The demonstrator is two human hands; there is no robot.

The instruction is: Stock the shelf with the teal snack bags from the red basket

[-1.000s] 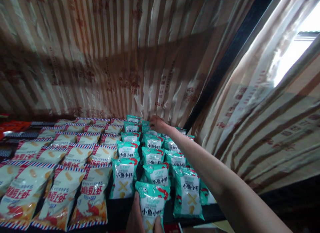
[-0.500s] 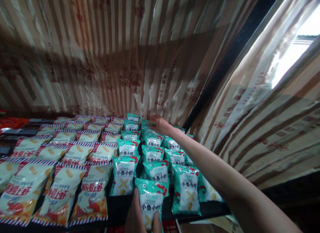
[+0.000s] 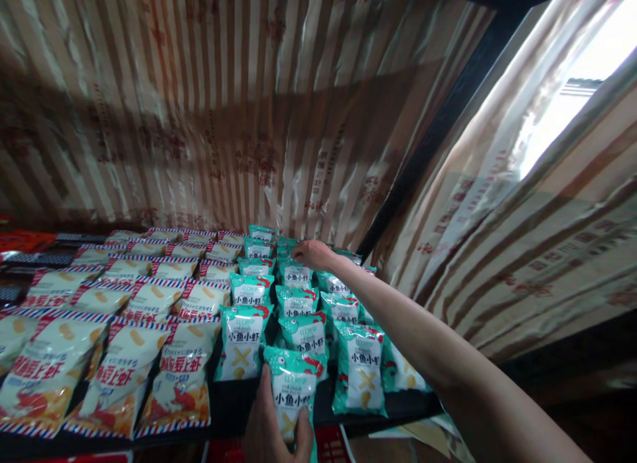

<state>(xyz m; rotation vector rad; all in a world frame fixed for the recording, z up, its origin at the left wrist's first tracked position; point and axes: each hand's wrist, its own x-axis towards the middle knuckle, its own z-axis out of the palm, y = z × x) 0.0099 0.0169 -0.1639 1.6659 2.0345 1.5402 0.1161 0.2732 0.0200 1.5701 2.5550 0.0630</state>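
My left hand (image 3: pixel 273 423), low in the middle, grips a teal-and-white snack bag (image 3: pixel 291 390) between thumb and fingers. The bag is upright, in front of a column of matching teal bags (image 3: pixel 304 337). My right arm stretches across from the lower right, above the right-hand columns. At the back of the middle teal column is my right hand (image 3: pixel 314 255), its fingers curled down by the tops of the rear bags. Whatever lies between those fingertips is hidden.
White-and-orange snack bags (image 3: pixel 122 377) with striped edges stand in rows to the left. Orange packs (image 3: pixel 24 241) lie at the far left. A striped curtain (image 3: pixel 209 118) hangs behind the dark shelf (image 3: pixel 323 410), with a slanted dark post (image 3: pixel 423 144) on the right.
The view has shifted slightly. My right hand has dipped a little toward the rear bags, its fingers still curled. My left hand keeps its hold on the teal bag.
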